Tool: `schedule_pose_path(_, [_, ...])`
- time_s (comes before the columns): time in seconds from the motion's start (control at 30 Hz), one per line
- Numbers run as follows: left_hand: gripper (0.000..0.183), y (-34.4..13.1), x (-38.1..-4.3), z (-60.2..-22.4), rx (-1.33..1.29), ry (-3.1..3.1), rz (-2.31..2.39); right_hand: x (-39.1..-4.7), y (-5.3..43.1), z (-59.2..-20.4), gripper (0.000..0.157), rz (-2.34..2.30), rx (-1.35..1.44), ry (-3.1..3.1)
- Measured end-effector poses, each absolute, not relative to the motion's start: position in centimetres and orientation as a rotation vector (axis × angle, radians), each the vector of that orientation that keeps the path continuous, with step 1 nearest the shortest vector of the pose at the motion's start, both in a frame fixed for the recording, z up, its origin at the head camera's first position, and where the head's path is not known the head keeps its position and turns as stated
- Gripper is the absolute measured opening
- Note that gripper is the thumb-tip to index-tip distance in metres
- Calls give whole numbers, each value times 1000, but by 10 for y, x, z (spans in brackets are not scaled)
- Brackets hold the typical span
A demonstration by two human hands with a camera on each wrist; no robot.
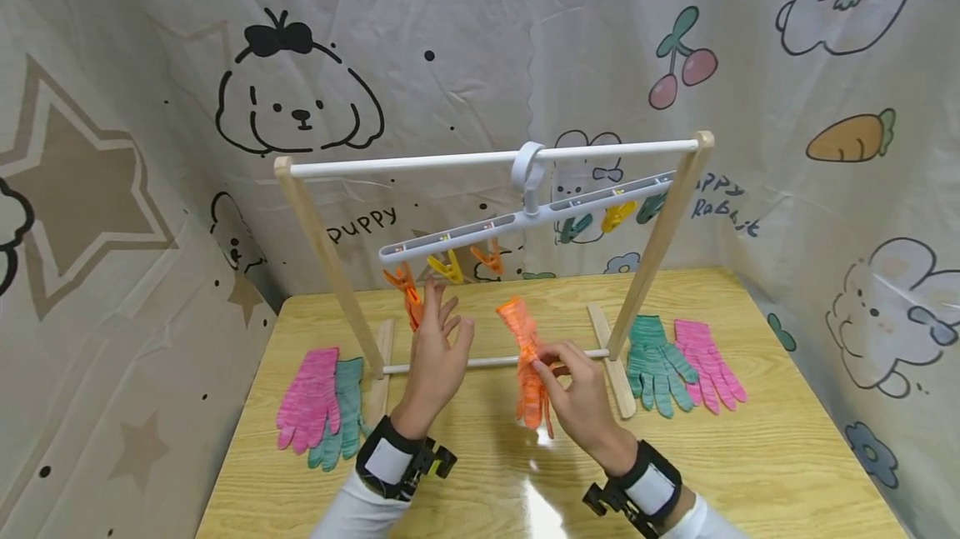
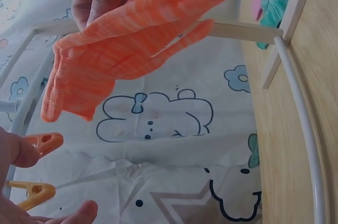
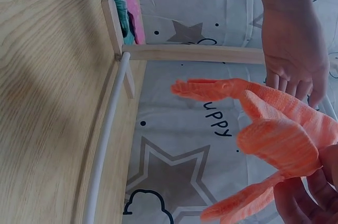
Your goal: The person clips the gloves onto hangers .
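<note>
An orange knitted glove [image 1: 531, 381] is pinched in my right hand [image 1: 573, 393], in front of the rack's lower rod; the left wrist view shows the same glove [image 2: 132, 44] with its cuff end toward the clothespins. My left hand [image 1: 438, 356] is raised beneath the left part of the white hanger bar [image 1: 465, 235], fingers spread and holding nothing. Close to its fingertips are a yellow clothespin [image 1: 447, 267] and an orange clothespin [image 1: 489, 257]. Another orange clothespin [image 1: 400, 278] is at the bar's left end, with orange material below it partly hidden by the left hand.
A wooden rack [image 1: 322, 260] with a white top rod [image 1: 420, 162] carries the tilted hanger by its hook. Pink [image 1: 311, 397] and green gloves [image 1: 348, 414] lie left; green [image 1: 656, 364] and pink gloves [image 1: 708, 364] lie right. Green and yellow clothespins [image 1: 618, 216] hang on the right half.
</note>
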State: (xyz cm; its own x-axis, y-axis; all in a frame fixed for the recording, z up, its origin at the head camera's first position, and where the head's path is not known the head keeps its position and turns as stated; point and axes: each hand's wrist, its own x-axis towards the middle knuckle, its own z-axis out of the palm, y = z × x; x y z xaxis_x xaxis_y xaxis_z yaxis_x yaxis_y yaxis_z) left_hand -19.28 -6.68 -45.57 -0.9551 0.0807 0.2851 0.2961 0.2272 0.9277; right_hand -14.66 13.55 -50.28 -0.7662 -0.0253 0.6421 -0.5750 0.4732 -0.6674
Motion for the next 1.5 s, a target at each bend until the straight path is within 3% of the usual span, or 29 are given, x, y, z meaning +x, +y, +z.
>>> schedule_pose_path(0.73, [88,-55,-213,-452,-302,-2162,-1961,-148,131,-505,16,1290,500,-2160])
schedule_pose_path(1.1, [81,-55,-224,-439,-293,-2040,-1943,-150,131,-506,17,1310,512,-2144])
schedule_pose_path(1.5, [62,-58,-231,-430,-207,-2045,-1867,-151,131,-507,18,1306,519,-2149])
